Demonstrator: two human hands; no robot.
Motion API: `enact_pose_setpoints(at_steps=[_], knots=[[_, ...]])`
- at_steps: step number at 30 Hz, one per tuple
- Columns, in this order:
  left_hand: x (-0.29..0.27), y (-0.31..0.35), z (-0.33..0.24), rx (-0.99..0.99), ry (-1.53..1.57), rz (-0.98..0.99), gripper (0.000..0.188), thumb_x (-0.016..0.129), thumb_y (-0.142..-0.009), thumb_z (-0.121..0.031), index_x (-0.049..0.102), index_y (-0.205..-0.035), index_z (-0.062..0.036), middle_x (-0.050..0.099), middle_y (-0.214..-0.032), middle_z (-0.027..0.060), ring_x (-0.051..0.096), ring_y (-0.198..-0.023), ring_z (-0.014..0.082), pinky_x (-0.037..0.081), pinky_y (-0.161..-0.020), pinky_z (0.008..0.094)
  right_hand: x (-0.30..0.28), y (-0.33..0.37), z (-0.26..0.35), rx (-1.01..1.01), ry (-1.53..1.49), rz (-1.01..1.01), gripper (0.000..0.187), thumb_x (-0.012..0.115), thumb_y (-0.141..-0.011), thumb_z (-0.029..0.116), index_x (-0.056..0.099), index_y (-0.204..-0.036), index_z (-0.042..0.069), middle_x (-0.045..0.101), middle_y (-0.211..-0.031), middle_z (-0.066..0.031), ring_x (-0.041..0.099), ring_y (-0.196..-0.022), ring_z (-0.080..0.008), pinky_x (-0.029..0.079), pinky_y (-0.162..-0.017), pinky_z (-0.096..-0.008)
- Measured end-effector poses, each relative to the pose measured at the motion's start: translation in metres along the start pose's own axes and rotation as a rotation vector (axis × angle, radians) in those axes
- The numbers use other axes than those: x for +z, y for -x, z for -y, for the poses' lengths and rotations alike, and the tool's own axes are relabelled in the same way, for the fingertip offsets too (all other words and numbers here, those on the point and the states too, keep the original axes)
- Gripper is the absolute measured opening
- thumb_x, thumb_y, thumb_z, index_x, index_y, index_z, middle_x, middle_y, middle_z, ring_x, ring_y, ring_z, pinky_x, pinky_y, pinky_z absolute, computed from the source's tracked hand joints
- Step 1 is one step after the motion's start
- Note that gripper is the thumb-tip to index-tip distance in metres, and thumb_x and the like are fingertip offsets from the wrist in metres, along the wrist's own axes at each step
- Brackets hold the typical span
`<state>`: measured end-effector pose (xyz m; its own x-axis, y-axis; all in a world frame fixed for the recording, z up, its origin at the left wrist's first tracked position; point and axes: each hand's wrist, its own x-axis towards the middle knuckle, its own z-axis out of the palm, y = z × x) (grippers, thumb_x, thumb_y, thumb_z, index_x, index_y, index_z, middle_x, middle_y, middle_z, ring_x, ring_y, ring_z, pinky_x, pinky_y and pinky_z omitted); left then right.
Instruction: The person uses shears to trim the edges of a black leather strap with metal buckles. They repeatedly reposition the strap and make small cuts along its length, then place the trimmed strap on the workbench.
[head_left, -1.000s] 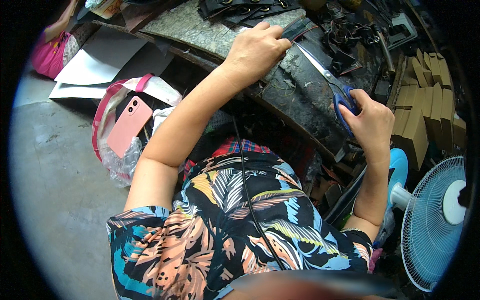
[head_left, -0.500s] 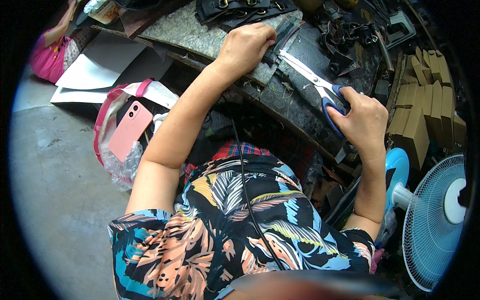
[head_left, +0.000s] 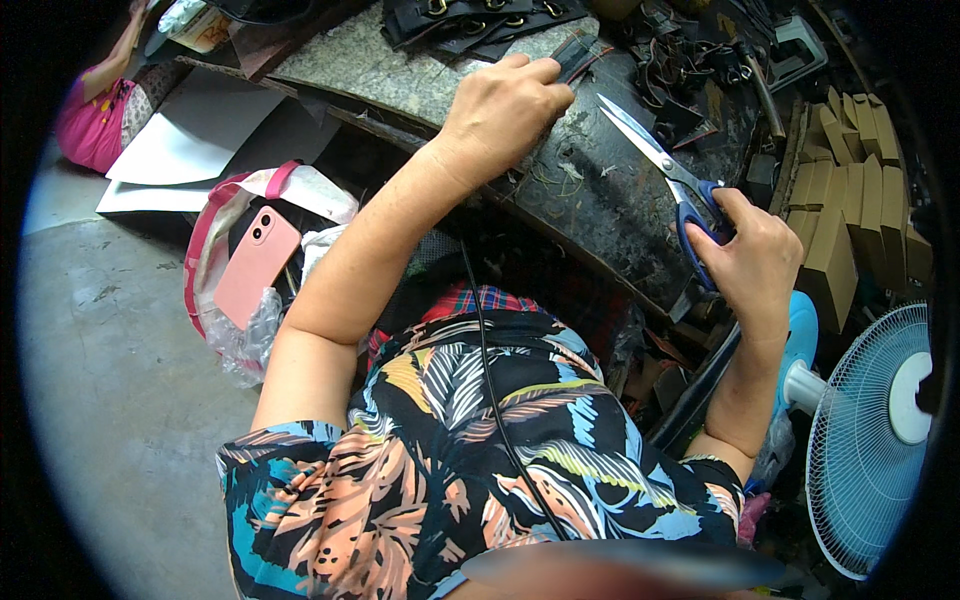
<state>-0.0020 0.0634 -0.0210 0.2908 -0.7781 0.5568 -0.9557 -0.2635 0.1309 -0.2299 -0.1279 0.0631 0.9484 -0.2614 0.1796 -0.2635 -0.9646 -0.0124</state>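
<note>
We look down on a person's two bare hands, set well apart over a cluttered desk. Reading the view as a clock face, the left hand is near 12 o'clock, its fingers closed on a dark, flat strip. The strip's free end shows beyond the knuckles and points to 1 o'clock, its long axis running from 7 to 1; the rest is hidden by the hand.

Toward 2 o'clock, the right hand grips the blue handles of a pair of scissors. Their long axis runs from 5 to 11 o'clock, the blades lying close together with tips toward 11, just beside the left hand yet apart from it.

At 12 o'clock lie black straps with metal buckles; a tangle of dark scraps lies near 1. We find light brown boxes toward 3, a blue fan at 4, and a pink phone at 9.
</note>
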Motion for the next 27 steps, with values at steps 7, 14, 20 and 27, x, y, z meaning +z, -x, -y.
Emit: enact_pose_setpoints(at_steps=[7, 14, 20, 27], knots=[[0.005, 0.000, 0.016, -0.229, 0.305, -0.086, 0.017, 0.070, -0.089, -0.024, 0.070, -0.092, -0.0069, 0.070, -0.087, 0.0107, 0.070, -0.081, 0.0298, 0.055, -0.073, 0.0389, 0.010, -0.013, 0.012, -0.090, -0.067, -0.023, 0.036, 0.082, -0.071, 0.034, 0.072, -0.098, 0.012, 0.071, -0.077, -0.0098, 0.069, -0.070, -0.0277, 0.052, -0.066, -0.0383], [0.005, 0.001, 0.021, -0.287, 0.410, -0.014, 0.016, 0.067, -0.093, -0.016, 0.066, -0.099, -0.0018, 0.069, -0.092, 0.0151, 0.068, -0.083, 0.0287, 0.052, -0.075, 0.0350, 0.014, -0.024, 0.020, -0.132, -0.029, -0.027, 0.037, 0.082, -0.071, 0.034, 0.071, -0.098, 0.012, 0.070, -0.076, -0.0093, 0.068, -0.071, -0.0276, 0.051, -0.067, -0.0390], [0.010, 0.002, 0.023, -0.286, 0.492, -0.019, 0.016, 0.066, -0.094, -0.014, 0.064, -0.097, 0.0011, 0.062, -0.092, 0.0138, 0.062, -0.083, 0.0275, 0.049, -0.077, 0.0335, 0.026, -0.024, 0.019, -0.154, -0.037, -0.069, 0.035, 0.082, -0.071, 0.035, 0.070, -0.095, 0.013, 0.068, -0.072, -0.0089, 0.067, -0.067, -0.0296, 0.051, -0.065, -0.0405], [0.011, 0.002, 0.023, -0.296, 0.485, -0.149, 0.018, 0.066, -0.094, -0.014, 0.063, -0.096, 0.0033, 0.062, -0.091, 0.0154, 0.063, -0.084, 0.0294, 0.050, -0.077, 0.0342, 0.043, -0.023, 0.022, -0.252, -0.051, -0.077, 0.031, 0.081, -0.074, 0.038, 0.067, -0.087, 0.013, 0.067, -0.066, -0.0077, 0.068, -0.062, -0.0274, 0.052, -0.060, -0.0393]])
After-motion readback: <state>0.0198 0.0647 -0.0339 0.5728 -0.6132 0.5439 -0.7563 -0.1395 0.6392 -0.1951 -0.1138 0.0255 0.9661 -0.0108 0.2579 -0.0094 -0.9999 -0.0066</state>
